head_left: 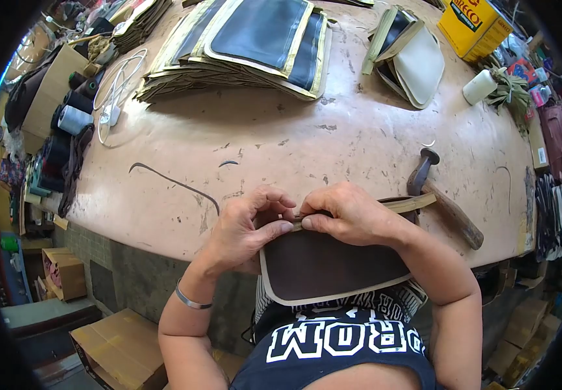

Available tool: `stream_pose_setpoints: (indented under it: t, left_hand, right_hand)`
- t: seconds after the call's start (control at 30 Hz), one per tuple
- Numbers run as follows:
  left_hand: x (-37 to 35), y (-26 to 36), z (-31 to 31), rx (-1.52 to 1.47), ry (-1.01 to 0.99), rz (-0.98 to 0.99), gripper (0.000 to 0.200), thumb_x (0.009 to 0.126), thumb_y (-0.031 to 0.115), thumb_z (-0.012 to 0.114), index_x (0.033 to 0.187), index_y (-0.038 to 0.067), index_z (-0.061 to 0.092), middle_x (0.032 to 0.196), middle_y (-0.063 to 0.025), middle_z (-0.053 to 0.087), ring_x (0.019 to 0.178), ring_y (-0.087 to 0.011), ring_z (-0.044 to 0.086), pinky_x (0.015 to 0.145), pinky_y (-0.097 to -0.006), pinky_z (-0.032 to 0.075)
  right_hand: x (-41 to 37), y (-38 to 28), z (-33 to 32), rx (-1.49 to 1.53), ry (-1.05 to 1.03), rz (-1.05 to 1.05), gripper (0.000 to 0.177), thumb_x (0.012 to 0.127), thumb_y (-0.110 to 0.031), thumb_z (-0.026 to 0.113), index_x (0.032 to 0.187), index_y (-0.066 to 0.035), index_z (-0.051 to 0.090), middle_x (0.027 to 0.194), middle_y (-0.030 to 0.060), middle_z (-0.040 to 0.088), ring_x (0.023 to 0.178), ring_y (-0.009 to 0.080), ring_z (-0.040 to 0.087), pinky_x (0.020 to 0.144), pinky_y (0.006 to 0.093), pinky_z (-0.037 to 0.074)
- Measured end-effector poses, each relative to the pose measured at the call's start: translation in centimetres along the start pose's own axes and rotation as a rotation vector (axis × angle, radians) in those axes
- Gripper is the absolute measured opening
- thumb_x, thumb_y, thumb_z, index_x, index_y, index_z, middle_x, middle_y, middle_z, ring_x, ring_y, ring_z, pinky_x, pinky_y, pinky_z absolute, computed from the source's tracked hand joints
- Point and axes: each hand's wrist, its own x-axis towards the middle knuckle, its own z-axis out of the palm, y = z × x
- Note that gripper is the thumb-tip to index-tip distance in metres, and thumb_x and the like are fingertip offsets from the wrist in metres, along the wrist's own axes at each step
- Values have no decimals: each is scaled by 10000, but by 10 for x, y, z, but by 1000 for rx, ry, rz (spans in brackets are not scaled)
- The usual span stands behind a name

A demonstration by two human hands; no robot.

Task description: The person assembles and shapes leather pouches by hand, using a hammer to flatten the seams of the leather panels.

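A dark brown leather panel (333, 270) with a pale edge lies at the near edge of the table, partly over my lap. My left hand (255, 224) pinches its upper edge between thumb and fingers. Close beside it, my right hand (343, 214) presses the same edge with thumb and forefinger. A tan strip (411, 203) runs out along that edge past my right hand. The fold between my fingertips is partly hidden. To the right rests a hammer (453, 214) with a wooden handle and a dark metal head.
Stacked dark panels with yellowish edges (255, 39) stand at the back, with a smaller pile (414, 62) to their right. A yellow can (474, 29) and a white bottle (479, 87) are at the far right. Thread spools (74, 120) and a white cable (109, 116) lie left.
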Motion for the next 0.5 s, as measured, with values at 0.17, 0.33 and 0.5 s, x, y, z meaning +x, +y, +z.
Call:
stream_pose_setpoints:
  t: [0.17, 0.33, 0.5]
  left_hand:
    - [0, 7, 0, -12, -49, -117, 264, 762, -51, 621, 994, 20, 516, 909, -40, 580, 871, -122, 564, 797, -252, 451]
    - [3, 14, 6, 83, -75, -118, 235, 770, -45, 616, 964, 27, 506, 872, -25, 556, 836, -102, 539, 766, -235, 440]
    - [-2, 6, 2, 83, 8, 7, 168, 790, -29, 592, 929, 19, 510, 788, -16, 552, 728, -79, 524, 654, -220, 434]
  right_hand:
    - [1, -2, 1, -38, -19, 19, 193, 797, -199, 551, 887, -45, 626, 778, 181, 616, 767, 342, 593, 688, 410, 456]
    - [0, 0, 6, -129, 29, 0, 205, 799, -220, 545, 870, -44, 622, 773, 183, 613, 765, 346, 590, 683, 410, 455]
    - [-1, 0, 2, -3, -3, -1, 177, 787, -165, 575, 867, -9, 598, 730, 184, 590, 689, 329, 580, 619, 371, 450]
